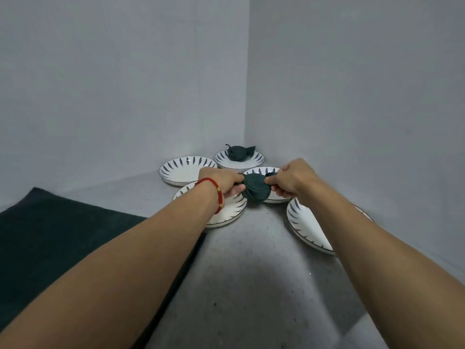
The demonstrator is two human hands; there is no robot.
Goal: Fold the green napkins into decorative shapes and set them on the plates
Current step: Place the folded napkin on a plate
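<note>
Right now both hands hold one rolled green napkin (256,188) up in the air, out in front of the person. It looks like a rose made of cloth, round and coiled, with a loose tail poking out on each side. The left hand (224,183) pinches the tail on the left, and the right hand (292,181) pinches the tail on the right, so the napkin's long way runs side to side between them. Both hands have their fingers curled tight on the cloth. Neither hand is nearer; the rose sits in the middle. Just behind and under it is a white plate with dark stripes (273,170), and this plate looks like the spot where it should go. I think the napkin must go a little forward and down to land there. Another folded napkin (239,152) already sits on the far plate (258,158) in the corner. A flat green napkin (57,235) lies on the table by the left arm.
</note>
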